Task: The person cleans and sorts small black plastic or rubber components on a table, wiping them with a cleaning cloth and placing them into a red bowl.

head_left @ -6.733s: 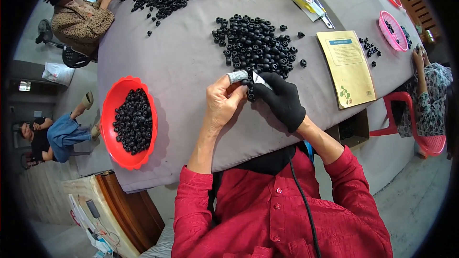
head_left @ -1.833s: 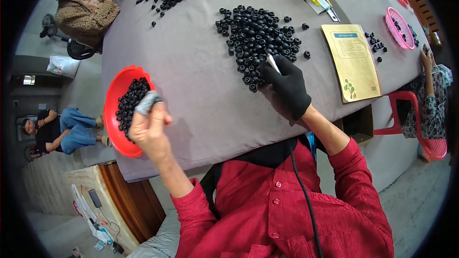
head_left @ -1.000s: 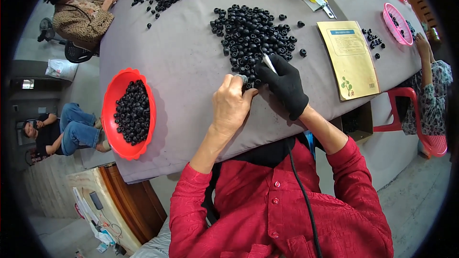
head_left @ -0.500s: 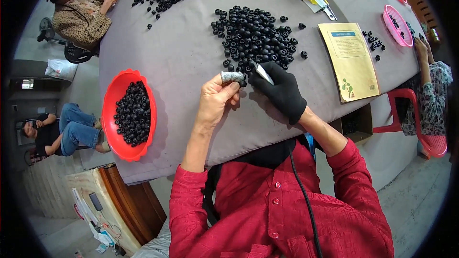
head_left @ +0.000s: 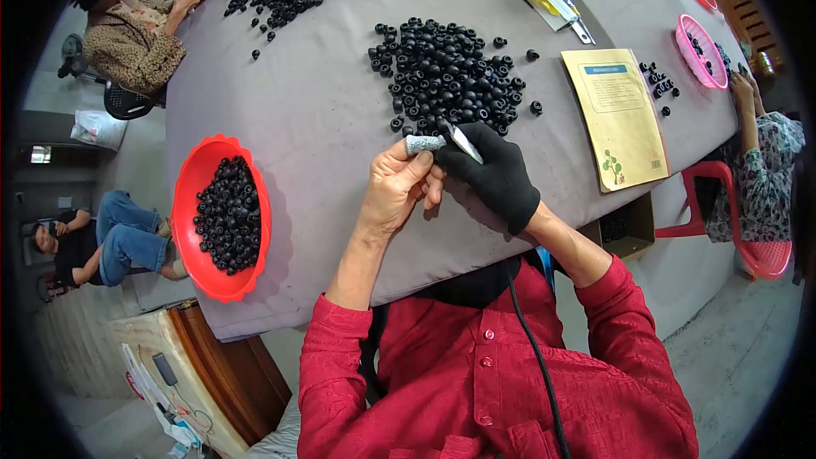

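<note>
My left hand, bare but for a grey speckled finger cover on one finger, is closed in a pinch. Its fingertips meet my right hand, and whatever lies between them is hidden there. Wearing a black glove, my right hand grips a slim silver knife-like tool that slants up from its fingers. Just beyond both hands is a heap of small, round, hollow black parts on the grey tablecloth.
Left of my hands is a red scalloped bowl of black parts. On the right lie a yellow booklet and a packaged cutter. A pink basket stands farther right. Co-workers sit at both table sides; another person sits behind, left.
My two hands have come closer together, and a black part that showed at my left fingertips is now out of sight. The whole view has shifted slightly.
</note>
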`<state>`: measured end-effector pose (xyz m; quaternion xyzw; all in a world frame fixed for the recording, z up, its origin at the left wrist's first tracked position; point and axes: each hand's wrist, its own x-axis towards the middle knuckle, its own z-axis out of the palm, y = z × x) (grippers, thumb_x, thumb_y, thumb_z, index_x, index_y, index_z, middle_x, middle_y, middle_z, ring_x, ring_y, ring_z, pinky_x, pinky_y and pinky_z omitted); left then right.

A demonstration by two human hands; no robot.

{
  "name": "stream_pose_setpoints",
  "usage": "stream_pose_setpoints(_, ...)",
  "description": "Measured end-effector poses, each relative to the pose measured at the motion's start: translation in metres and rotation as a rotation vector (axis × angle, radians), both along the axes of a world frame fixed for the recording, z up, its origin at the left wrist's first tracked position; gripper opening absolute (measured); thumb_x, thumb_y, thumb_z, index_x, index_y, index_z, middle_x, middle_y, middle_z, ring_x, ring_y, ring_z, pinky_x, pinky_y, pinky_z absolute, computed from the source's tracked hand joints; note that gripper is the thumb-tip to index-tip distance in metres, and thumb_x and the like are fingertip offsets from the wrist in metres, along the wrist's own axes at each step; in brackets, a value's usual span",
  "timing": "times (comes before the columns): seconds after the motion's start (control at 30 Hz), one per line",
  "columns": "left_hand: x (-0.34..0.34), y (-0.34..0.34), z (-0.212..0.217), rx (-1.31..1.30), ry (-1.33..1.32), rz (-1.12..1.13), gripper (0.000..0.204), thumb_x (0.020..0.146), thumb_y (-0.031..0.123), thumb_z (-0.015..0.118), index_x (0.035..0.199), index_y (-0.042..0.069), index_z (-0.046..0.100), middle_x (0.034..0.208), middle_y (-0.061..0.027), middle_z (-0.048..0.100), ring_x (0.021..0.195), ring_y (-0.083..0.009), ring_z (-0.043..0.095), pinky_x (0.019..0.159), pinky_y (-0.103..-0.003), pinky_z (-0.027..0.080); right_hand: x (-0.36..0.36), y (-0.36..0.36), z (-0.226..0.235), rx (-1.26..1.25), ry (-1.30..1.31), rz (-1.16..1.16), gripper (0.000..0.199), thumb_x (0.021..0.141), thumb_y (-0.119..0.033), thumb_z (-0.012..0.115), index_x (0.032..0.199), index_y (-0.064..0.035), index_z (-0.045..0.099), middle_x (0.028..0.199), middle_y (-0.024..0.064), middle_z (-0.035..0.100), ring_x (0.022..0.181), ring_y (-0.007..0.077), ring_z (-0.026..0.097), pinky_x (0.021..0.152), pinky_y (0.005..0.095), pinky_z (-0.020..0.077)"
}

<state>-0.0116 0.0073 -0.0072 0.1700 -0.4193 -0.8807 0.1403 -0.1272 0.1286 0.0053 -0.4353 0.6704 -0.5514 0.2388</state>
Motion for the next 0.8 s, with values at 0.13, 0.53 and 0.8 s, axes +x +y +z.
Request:
stream_pose_setpoints(0.13,0.002,-0.004,0.002,-0.004,0.027,-0.046,0.012,0.088,0.006,0.053,0.098,0.003,0.06,0.066,-0.0077,0.06,0.05,-0.0123,0.056,0.039,-0.024,0.045,-0.001,-0.001,0.008,0.07,-0.107,-0.033,0.025,0.085,-0.02,0.06,0.102,-0.0027,0.058,0.092,0.0111,0.06,0.079,0.0169,0.061,0.069,0.029,0.0475)
stream_pose_setpoints(0.53,0.001,-0.006,-0.004,0.04,0.072,0.044,0.011,0.084,0.002,0.058,0.095,0.001,0.059,0.072,-0.0094,0.061,0.055,-0.0133,0.058,0.045,-0.022,0.047,0.001,0.003,0.006,-0.009,-0.25,-0.008,0.032,0.085,-0.019,0.061,0.11,0.0008,0.055,0.084,0.0078,0.063,0.079,0.0117,0.059,0.072,0.0281,0.0481)
stream_pose_setpoints(0.8,0.001,-0.001,-0.002,-0.079,0.035,0.123,0.012,0.083,0.003,0.06,0.095,-0.001,0.061,0.07,-0.0089,0.062,0.054,-0.0131,0.057,0.045,-0.022,0.046,0.007,0.002,0.017,-0.057,-0.504,0.135,0.026,0.085,-0.014,0.06,0.106,0.0012,0.057,0.085,0.0064,0.063,0.078,0.0104,0.06,0.069,0.0275,0.0499)
